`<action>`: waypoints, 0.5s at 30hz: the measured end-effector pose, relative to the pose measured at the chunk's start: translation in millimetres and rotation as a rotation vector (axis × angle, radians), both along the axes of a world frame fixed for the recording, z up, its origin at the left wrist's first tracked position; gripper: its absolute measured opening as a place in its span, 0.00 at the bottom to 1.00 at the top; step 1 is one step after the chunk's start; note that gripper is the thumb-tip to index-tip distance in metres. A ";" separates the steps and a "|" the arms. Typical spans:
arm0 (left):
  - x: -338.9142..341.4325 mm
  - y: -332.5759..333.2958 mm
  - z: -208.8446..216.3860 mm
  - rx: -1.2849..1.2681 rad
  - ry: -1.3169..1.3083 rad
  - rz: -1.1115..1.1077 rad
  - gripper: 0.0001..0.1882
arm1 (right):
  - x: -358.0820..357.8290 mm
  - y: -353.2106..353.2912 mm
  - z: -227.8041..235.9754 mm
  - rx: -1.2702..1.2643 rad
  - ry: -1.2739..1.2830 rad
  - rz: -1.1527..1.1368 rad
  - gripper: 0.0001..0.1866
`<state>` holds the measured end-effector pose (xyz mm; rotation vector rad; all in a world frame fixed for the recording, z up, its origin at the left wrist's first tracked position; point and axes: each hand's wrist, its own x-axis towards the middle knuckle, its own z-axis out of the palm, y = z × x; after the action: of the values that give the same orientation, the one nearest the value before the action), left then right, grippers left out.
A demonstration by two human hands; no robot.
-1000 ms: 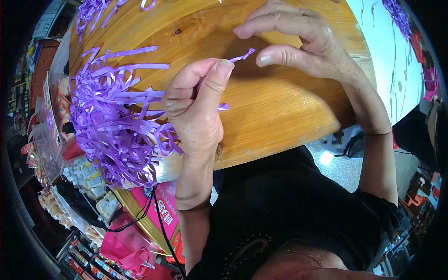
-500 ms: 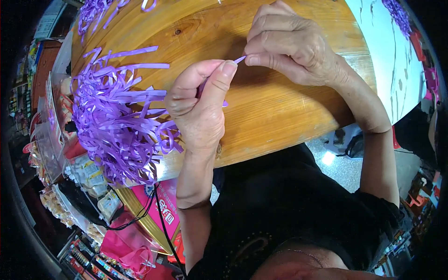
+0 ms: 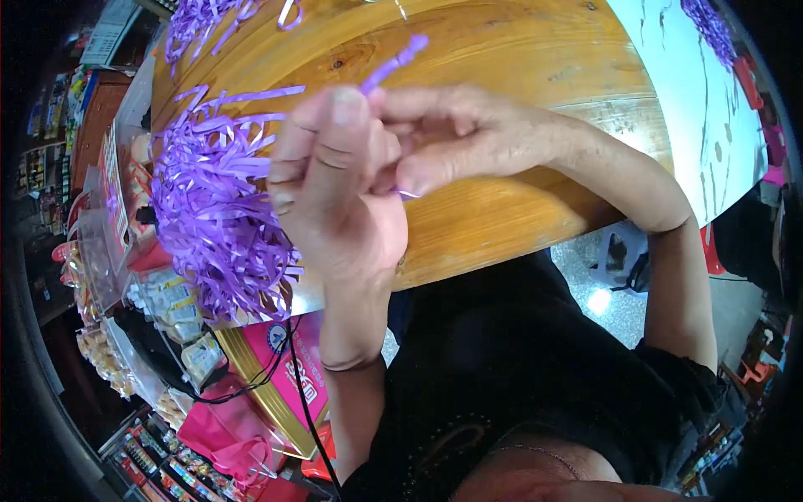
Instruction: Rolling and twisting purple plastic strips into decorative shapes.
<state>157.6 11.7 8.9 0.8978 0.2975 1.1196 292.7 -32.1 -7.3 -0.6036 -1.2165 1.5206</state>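
My left hand is raised above the wooden table, its thumb up and its fingers closed around a thin purple ribbon. The upper end of that strip sticks out past my thumb and looks twisted or knotted, blurred by motion. A short tail shows below, at the palm's edge. Against the palm side of my left hand lies my right hand, thumb tip close to the lower tail. Its other fingertips are smeared and partly hidden behind my left hand, so their grip is unclear. Just left of my hands lies a tangled pile of purple ribbons.
The rounded wooden tabletop has more purple ribbon at its far left. A white marbled surface adjoins on the right, with another purple bunch. Bagged goods and black cables are at the lower left.
Both hands have moved left, and my right hand has come down against my left palm. The ribbon end, pinched between both hands before, now points up free. The view has shifted slightly.
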 end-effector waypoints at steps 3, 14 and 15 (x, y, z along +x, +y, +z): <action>-10.2 7.0 19.1 0.040 0.048 0.012 0.08 | 7.1 0.4 7.8 -0.150 -0.288 0.202 0.21; -78.6 47.4 27.3 0.007 -0.140 0.033 0.09 | 75.2 -57.8 6.8 -0.091 -0.371 -0.297 0.11; -86.3 48.2 24.9 0.040 -0.138 0.090 0.09 | 78.4 -62.4 8.2 -0.087 -0.380 -0.304 0.11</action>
<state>71.3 60.0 33.8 0.8450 0.2042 1.2682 371.1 -94.5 0.9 -1.1211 -1.2735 1.2390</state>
